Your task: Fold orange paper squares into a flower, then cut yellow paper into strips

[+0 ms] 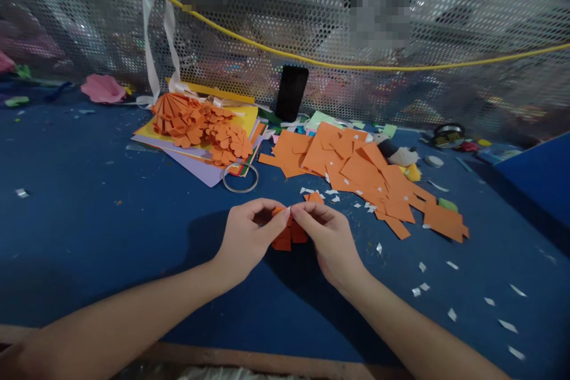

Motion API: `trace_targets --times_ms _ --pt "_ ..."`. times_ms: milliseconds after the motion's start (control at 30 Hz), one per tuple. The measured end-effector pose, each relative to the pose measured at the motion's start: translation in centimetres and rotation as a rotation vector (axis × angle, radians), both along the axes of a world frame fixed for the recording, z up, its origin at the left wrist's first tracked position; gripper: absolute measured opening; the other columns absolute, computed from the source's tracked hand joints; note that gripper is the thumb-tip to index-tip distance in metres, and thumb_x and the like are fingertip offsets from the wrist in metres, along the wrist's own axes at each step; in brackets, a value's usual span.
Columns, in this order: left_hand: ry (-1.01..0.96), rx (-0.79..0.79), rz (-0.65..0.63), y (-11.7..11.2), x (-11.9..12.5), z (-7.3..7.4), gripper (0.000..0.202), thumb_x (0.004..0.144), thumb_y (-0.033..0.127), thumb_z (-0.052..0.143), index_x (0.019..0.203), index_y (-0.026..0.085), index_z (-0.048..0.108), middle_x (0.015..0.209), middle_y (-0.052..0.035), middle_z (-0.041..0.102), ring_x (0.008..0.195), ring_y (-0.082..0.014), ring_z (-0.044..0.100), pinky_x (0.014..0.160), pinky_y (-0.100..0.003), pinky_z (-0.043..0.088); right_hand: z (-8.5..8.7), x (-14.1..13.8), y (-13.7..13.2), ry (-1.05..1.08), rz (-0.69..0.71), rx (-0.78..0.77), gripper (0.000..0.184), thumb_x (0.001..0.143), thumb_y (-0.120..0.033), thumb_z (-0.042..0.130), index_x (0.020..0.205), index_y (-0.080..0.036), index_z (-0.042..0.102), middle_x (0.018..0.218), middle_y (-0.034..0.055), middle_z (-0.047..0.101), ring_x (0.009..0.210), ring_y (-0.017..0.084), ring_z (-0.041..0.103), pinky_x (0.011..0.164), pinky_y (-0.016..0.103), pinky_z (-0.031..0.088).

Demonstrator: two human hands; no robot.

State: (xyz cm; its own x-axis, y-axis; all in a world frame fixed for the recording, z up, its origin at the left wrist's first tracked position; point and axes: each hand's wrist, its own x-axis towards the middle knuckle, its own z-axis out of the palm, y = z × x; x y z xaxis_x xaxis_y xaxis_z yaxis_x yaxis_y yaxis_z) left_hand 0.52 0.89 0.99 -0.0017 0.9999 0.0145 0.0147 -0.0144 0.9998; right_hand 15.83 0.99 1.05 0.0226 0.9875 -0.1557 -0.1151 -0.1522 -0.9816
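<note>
My left hand (250, 237) and my right hand (327, 240) meet over the blue table (102, 219), fingertips pinched together on a small folded orange paper piece (288, 237). Both hands are closed on it. Just beyond my hands lies another small orange scrap (314, 196). To the right spreads a heap of cut orange paper squares (365, 172). Folded orange paper flowers (200, 126) rest on a stack of coloured sheets (200, 163) at the back left.
A clear tape ring (240, 177) lies near the sheet stack. A black phone (291, 93) leans against the perforated metal screen (467, 12), with a yellow cord (356, 66) across it. White paper bits (449, 291) dot the table on the right. A pink paper flower (102, 88) lies far left.
</note>
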Motion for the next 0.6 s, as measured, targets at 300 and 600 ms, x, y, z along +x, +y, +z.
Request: trace_targets --times_ms 300,600 --pt "0.082 0.122 -0.009 -0.5 -0.3 0.6 0.013 0.083 0.029 0.069 0.077 0.017 0.071 0.074 -0.0019 0.072 0.064 -0.0143 0.065 0.06 -0.022 0.052 0.6 1.1 0.6 -0.193 0.0 0.127 0.028 0.069 -0.042 0.086 0.061 -0.021 0.068 0.078 0.0054 0.076 0.075 0.021 0.069 0.072 0.034 0.055" --pt "0.061 0.035 -0.032 -0.1 -0.5 0.4 0.019 0.085 0.036 0.071 0.083 0.017 0.075 0.077 -0.0027 0.073 0.068 -0.0155 0.066 0.062 -0.023 0.053 1.1 1.7 0.7 -0.215 0.141 0.23 0.016 0.078 -0.04 0.078 0.077 -0.024 0.077 0.082 0.0036 0.076 0.079 0.021 0.067 0.076 0.035 0.051"
